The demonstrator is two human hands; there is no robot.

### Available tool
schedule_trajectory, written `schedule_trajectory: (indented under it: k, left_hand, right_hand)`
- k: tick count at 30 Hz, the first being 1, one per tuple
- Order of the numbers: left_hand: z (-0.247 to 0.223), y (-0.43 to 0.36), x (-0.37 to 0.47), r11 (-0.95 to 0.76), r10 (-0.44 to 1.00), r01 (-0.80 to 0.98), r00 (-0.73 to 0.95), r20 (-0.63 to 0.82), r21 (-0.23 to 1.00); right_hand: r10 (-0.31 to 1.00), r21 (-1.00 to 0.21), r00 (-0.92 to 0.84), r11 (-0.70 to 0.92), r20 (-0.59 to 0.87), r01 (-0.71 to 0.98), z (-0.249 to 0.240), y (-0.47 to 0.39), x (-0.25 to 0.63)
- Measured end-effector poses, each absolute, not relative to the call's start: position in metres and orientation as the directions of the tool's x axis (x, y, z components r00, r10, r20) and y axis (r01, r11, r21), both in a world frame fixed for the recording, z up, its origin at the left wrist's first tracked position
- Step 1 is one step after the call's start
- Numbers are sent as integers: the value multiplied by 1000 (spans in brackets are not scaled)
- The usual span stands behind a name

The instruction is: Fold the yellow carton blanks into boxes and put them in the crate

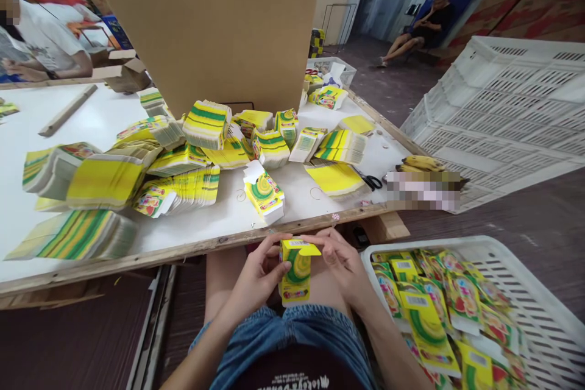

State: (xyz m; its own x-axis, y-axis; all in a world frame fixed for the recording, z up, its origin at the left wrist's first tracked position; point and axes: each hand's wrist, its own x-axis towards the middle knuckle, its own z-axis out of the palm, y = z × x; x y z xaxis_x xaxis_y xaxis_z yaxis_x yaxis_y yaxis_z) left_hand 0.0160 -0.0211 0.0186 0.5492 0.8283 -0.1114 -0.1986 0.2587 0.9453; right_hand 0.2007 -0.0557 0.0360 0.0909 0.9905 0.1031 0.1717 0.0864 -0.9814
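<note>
Above my lap, my left hand [267,271] grips a small yellow and green printed carton [296,277], thumb on its front face and fingers behind. The fingers of my right hand [340,265] pinch the flap at the carton's top right corner. A barcode shows along its top edge. On the table just beyond lies another carton [264,195], standing partly opened out with a white flap up. Fanned stacks of flat cartons [185,189] cover the table behind it, with a flat bundle [336,178] to the right.
To my right, a white plastic basket [496,247] holds many folded cartons. Scissors [372,181] and bananas [420,164] lie by the table's right edge. A large cardboard sheet [210,24] stands at the back. Stacked white crates [503,103] rise at right. Two people sit farther off.
</note>
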Motion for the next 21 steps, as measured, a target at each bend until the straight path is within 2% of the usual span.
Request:
schedule_trajectory:
  k: [3, 5, 10, 14, 18, 21]
  left_hand:
    - [16, -23, 17, 196, 844, -143, 528, -93, 970]
    - [16, -24, 19, 193, 833, -138, 546, -88, 971]
    - [24, -23, 21, 275, 813, -197, 570, -118, 941]
    - [28, -20, 19, 327, 807, -251, 575, -131, 911]
    - [25, -21, 26, 340, 809, -284, 575, -124, 897]
    - [23, -27, 40, 310, 820, -298, 564, -95, 903]
  right_hand:
    - [997, -981, 33, -69, -64, 183, 34, -56, 200]
    - [995, -967, 41, -103, -96, 234, 31, -56, 197]
    - [992, -937, 113, -90, -55, 336, 27, -54, 192]
    - [997, -954, 64, -63, -46, 295, 27, -57, 193]
    - [986, -953, 146, 32, 79, 301, 25, -60, 193]
    - [975, -979, 208, 37, 79, 199, 24, -64, 194]
